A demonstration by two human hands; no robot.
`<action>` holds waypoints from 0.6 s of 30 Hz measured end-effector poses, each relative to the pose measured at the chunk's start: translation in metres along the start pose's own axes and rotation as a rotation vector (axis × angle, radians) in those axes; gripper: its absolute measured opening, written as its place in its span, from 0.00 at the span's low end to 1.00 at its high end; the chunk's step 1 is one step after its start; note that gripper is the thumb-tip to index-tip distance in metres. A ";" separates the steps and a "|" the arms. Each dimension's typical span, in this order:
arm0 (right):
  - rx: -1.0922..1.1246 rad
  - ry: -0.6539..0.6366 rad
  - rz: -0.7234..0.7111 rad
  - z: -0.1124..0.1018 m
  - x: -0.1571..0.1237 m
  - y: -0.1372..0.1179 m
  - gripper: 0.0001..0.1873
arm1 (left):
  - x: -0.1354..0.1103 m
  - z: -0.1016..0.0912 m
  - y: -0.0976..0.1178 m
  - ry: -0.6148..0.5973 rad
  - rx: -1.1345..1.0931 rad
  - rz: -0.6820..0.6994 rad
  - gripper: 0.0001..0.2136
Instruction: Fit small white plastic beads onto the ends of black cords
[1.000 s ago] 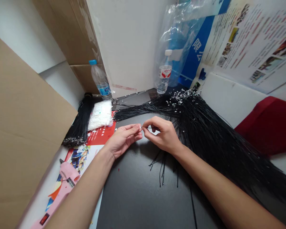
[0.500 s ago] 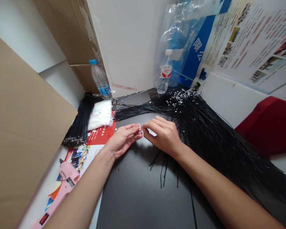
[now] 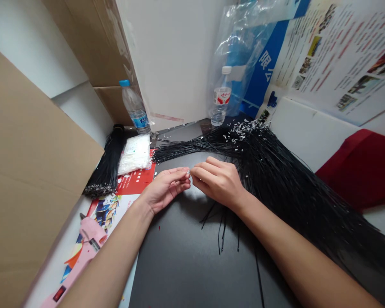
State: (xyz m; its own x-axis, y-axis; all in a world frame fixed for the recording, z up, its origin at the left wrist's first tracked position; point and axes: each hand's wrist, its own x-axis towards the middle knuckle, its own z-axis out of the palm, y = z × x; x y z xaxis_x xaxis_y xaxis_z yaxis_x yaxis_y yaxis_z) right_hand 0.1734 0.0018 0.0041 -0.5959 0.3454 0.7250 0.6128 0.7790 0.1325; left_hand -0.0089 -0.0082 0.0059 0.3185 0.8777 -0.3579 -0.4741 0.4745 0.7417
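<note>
Tightly, left hand (image 3: pixel 167 188) and right hand (image 3: pixel 216 182) pinch a tiny white piece (image 3: pixel 188 171) (shape unclear).

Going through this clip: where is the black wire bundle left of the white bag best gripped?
Probably at the narrow gathered top of the black wire bundle, coming from above: the strands pinch together there, while the lower end fans wider and carries white tips.

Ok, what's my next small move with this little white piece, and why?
Probably press the small white piece firmly home: your left hand and right hand meet on it, and the black wires nearby already carry white tips.
</note>
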 end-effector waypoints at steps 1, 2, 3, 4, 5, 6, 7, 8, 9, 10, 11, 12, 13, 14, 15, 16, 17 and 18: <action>0.006 -0.011 -0.001 0.000 0.000 0.000 0.15 | 0.000 0.000 0.000 -0.004 0.002 -0.001 0.02; 0.015 -0.018 0.000 0.000 0.000 0.001 0.15 | 0.000 0.000 0.000 -0.006 0.004 -0.002 0.02; 0.026 -0.022 -0.001 0.000 0.000 0.001 0.15 | 0.000 0.000 0.000 -0.008 0.007 -0.004 0.02; 0.036 -0.024 -0.004 0.000 0.001 0.001 0.14 | 0.000 0.000 0.001 -0.008 0.010 -0.006 0.02; 0.042 -0.025 -0.010 0.000 0.001 0.002 0.14 | 0.000 0.000 0.001 -0.007 0.013 -0.007 0.02; 0.045 -0.026 -0.017 0.000 0.001 0.002 0.14 | 0.000 0.000 0.001 -0.006 0.018 -0.009 0.03; 0.042 -0.026 -0.023 -0.001 0.001 0.002 0.14 | 0.000 0.000 0.002 -0.008 0.025 -0.008 0.03; 0.034 -0.027 -0.028 -0.001 0.001 0.002 0.14 | 0.000 0.001 0.002 -0.010 0.034 -0.002 0.04; 0.024 -0.029 -0.028 -0.001 0.000 0.002 0.14 | 0.000 0.001 0.002 -0.013 0.045 0.007 0.05; 0.013 -0.029 -0.027 -0.001 0.000 0.002 0.14 | 0.000 0.001 0.002 -0.014 0.061 0.021 0.06; 0.001 -0.028 -0.025 -0.001 0.000 0.002 0.14 | -0.001 0.001 0.003 -0.013 0.081 0.037 0.07; -0.009 -0.026 -0.023 -0.001 0.000 0.002 0.13 | -0.001 0.001 0.003 -0.010 0.103 0.056 0.08; -0.018 -0.025 -0.024 -0.001 0.000 0.002 0.13 | -0.001 0.001 0.003 -0.006 0.130 0.077 0.09; -0.026 -0.025 -0.027 -0.001 0.000 0.001 0.13 | -0.002 0.001 0.002 0.000 0.157 0.098 0.10; -0.033 -0.025 -0.029 -0.001 0.000 0.001 0.13 | -0.002 0.001 0.002 0.007 0.185 0.121 0.11; -0.039 -0.027 -0.029 -0.001 0.000 0.001 0.14 | -0.002 0.001 0.002 0.014 0.211 0.143 0.12; -0.045 -0.028 -0.027 -0.001 0.000 0.000 0.14 | -0.002 0.001 0.001 0.023 0.234 0.162 0.13; -0.051 -0.027 -0.021 0.000 0.000 0.000 0.14 | -0.002 0.001 0.000 0.032 0.251 0.178 0.13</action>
State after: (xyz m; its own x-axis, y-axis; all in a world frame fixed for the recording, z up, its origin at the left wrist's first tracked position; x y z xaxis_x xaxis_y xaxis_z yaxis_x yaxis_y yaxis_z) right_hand 0.1733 0.0015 0.0045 -0.6220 0.3437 0.7035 0.6254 0.7588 0.1822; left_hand -0.0092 -0.0101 0.0075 0.2212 0.9491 -0.2244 -0.3014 0.2853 0.9098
